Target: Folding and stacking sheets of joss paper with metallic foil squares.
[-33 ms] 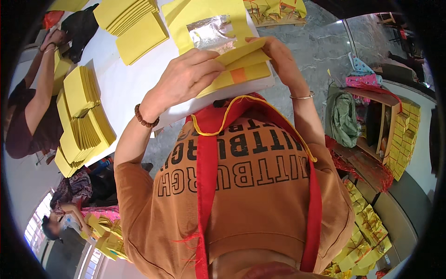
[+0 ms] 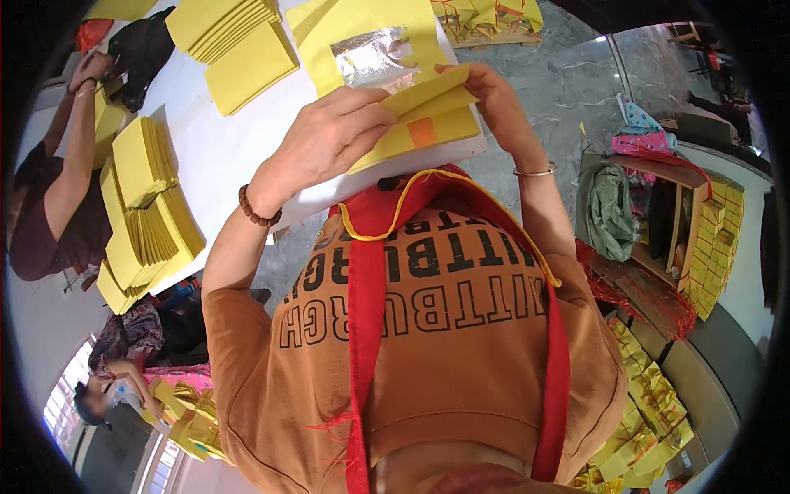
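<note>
My left hand [image 2: 336, 136] has its fingers curled over the left part of a folded yellow paper sheet [image 2: 429, 93]. At the fold's right end, the fingers of my right hand [image 2: 498, 105] pinch the same sheet. Its upper part lies flat beyond my hands and carries a shiny silver foil patch [image 2: 368, 56]. Just below the fold shows more yellow paper [image 2: 454, 128], with an orange patch [image 2: 422, 132] on it, near the table's front edge. My left fingertips are partly hidden by the hand itself.
On the white table [image 2: 234, 152], yellow paper stacks [image 2: 251, 70] lie at the far left, and fanned stacks [image 2: 148, 230] lie nearer. A co-worker's arm [image 2: 72, 160] reaches in at left. To the right stand a wooden cabinet [image 2: 671, 185] and a green bag [image 2: 611, 210].
</note>
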The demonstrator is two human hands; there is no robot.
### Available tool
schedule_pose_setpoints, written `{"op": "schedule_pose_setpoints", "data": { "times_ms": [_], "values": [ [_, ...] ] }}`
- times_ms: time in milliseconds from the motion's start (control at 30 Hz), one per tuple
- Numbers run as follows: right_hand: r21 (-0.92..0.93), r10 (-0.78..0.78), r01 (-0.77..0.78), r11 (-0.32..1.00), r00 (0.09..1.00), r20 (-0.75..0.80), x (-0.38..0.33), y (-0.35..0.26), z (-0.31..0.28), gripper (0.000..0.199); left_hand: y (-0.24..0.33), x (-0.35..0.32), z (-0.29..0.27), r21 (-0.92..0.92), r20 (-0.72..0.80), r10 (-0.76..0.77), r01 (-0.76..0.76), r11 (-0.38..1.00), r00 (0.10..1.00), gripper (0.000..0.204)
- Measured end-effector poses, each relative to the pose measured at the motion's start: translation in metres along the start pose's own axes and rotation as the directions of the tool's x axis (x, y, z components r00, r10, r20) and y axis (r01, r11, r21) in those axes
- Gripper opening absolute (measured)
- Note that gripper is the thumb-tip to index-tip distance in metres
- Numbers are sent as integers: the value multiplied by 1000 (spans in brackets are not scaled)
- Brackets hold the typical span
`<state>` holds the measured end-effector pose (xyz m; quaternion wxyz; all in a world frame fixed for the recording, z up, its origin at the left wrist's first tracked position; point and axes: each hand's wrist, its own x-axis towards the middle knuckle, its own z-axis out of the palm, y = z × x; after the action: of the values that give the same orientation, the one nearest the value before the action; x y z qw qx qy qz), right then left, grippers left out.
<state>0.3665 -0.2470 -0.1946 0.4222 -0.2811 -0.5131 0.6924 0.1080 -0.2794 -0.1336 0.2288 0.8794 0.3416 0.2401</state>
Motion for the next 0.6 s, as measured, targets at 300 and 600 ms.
{"op": "schedule_pose_setpoints", "data": {
  "times_ms": [300,600],
  "values": [
    [-420,-42,62,905,998,56,5,6,-2,26,26,0,-13,94,82,-81,73,993,993,34],
    [-393,-30,96,914,985,171,13,0,-10,27,-28,-26,16,55,-146,-136,145,988,980,34]
  ]
}}
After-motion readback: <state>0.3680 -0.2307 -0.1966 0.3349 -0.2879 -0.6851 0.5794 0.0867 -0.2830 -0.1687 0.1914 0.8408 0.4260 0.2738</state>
